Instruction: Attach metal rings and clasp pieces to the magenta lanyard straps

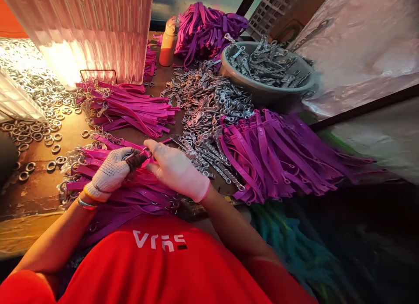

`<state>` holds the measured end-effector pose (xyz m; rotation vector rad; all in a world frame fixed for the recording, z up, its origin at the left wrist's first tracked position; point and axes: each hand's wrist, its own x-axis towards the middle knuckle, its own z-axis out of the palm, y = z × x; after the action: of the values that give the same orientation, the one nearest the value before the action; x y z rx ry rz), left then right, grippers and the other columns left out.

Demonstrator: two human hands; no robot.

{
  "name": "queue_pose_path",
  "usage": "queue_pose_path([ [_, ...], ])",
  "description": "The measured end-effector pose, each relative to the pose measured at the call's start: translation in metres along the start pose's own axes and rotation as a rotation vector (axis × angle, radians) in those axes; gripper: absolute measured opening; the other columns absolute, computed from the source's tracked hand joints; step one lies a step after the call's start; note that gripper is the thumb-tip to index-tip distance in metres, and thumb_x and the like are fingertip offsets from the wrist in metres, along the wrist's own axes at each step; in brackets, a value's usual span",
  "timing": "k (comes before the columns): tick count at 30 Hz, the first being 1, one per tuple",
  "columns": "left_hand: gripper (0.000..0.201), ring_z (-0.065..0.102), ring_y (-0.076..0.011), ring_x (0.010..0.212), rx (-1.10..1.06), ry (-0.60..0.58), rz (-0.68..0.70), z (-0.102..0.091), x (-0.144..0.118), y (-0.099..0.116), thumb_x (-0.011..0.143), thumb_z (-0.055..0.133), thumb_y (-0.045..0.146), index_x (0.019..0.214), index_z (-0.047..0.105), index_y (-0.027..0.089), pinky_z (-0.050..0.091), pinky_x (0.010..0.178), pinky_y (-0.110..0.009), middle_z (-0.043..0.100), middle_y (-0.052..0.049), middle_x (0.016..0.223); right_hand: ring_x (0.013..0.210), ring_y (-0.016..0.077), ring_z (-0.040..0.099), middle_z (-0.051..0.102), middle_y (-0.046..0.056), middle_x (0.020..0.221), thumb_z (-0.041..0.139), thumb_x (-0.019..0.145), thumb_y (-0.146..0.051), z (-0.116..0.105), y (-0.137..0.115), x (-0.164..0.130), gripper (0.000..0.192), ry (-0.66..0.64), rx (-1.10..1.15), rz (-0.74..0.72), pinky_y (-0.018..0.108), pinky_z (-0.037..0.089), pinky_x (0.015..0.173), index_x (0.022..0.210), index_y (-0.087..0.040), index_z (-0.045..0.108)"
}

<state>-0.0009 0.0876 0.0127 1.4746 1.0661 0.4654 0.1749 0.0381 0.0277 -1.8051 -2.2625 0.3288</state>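
Observation:
In front of my body, both gloved hands meet above a heap of pink-purple straps (108, 212) with metal chain pieces at their left ends. My left hand (113, 171) wears a dotted white glove with dark, soiled fingertips, and its fingers are closed. From the other side my right hand (176, 166), in a plain white glove, pinches with thumb and forefinger. Between the fingertips shows a small metal ring (148, 154); whatever is joined to it is mostly hidden. Another bundle of pink straps (140, 110) with chain ends lies just beyond my hands.
Short metal chains (209, 99) are piled right of centre, beside a grey basin (268, 88) holding more. Purple straps (271, 155) drape over the table edge at right. Loose rings (50, 165) scatter left. A bottle (167, 44) and a ribbed translucent panel (98, 33) stand behind.

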Motion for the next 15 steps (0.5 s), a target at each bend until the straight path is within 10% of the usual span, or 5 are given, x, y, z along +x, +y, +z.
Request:
queue_pose_path([
  [15, 0.020, 0.042, -0.0099, 0.052, 0.066, -0.048, 0.111, 0.003, 0.001, -0.011, 0.083, 0.060, 0.034, 0.072, 0.057, 0.017, 0.034, 0.047, -0.020, 0.050, 0.003, 0.058, 0.075, 0.0277, 0.071, 0.071, 0.017, 0.081, 0.035, 0.103, -0.025, 0.013, -0.004, -0.002, 0.033, -0.156, -0.271, -0.147, 0.031, 0.043, 0.062, 0.119, -0.005, 0.054],
])
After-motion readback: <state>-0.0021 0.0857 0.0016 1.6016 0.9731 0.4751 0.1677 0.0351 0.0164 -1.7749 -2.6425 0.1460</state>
